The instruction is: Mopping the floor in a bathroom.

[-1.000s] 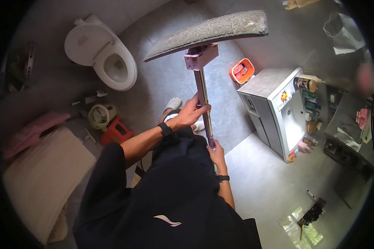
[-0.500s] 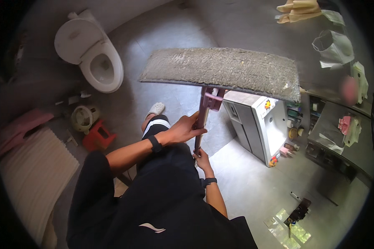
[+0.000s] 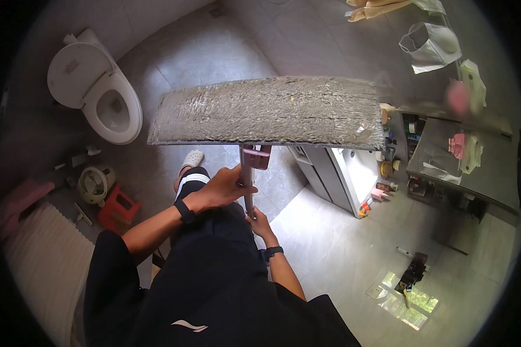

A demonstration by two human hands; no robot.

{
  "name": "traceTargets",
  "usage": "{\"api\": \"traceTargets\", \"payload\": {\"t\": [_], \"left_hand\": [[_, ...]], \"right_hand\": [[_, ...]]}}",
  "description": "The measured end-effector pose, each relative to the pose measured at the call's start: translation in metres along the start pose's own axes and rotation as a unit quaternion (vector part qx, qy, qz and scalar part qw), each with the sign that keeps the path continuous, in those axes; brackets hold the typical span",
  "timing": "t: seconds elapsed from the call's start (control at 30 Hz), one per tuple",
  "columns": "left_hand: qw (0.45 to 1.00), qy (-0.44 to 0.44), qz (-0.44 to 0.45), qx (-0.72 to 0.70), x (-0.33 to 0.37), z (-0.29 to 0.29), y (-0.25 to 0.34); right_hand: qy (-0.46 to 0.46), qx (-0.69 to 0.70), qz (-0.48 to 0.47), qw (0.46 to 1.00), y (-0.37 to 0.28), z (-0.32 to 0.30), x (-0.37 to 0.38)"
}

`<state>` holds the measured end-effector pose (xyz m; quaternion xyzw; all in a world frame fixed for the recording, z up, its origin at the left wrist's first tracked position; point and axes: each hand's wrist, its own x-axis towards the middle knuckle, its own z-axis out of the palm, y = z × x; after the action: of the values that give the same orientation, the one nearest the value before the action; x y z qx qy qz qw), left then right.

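Note:
A flat mop (image 3: 247,176) is held up in front of me, its head raised and the pole pointing down toward my body. The long grey, shaggy pad (image 3: 266,113) faces me, with small pale and yellowish specks on it. My left hand (image 3: 221,188) is closed round the pole just below the purple-pink joint (image 3: 256,157) under the pad. Lower down, my right hand (image 3: 263,225) grips the same pole. The pole's far end is hidden by my hand and body.
A white toilet (image 3: 113,110) with its lid up stands at the left. Below it are a red stool (image 3: 119,208) and a pale, round appliance-like container (image 3: 96,185). On the right are a white-topped grey washbasin cabinet (image 3: 324,179) and a mirror (image 3: 463,156). A clog (image 3: 191,159) shows on my foot.
The view has turned, so the room, mop and hands sit further left in it. The pad has tilted slightly and shows more of its shaggy face. Both hands keep their grip.

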<state>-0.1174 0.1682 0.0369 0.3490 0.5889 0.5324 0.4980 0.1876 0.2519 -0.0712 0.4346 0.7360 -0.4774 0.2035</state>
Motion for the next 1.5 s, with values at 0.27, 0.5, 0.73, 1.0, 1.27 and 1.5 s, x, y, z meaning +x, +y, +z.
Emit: {"api": "traceTargets", "payload": {"t": [0.27,0.5,0.73,1.0,1.27,1.5], "left_hand": [[0.999,-0.005,-0.030,-0.015,-0.007,0.001,0.006],[1.000,-0.004,0.004,0.024,-0.006,-0.001,0.010],[1.000,-0.012,0.005,0.024,-0.010,-0.003,0.010],[1.000,-0.023,-0.009,0.012,-0.009,-0.004,0.006],[1.000,-0.009,0.006,0.025,-0.005,-0.010,0.002],[0.958,0.031,-0.043,-0.283,0.043,-0.035,-0.050]], "right_hand": [[0.037,0.011,-0.041,0.998,0.001,0.002,-0.012],[0.050,0.028,-0.044,0.997,0.004,0.005,-0.009],[0.041,0.022,-0.037,0.998,0.008,0.009,-0.011],[0.017,-0.004,0.003,1.000,0.009,0.008,-0.011],[0.034,0.001,0.011,0.999,-0.006,0.006,-0.016],[0.113,-0.064,-0.062,0.990,-0.056,-0.014,-0.031]]}}
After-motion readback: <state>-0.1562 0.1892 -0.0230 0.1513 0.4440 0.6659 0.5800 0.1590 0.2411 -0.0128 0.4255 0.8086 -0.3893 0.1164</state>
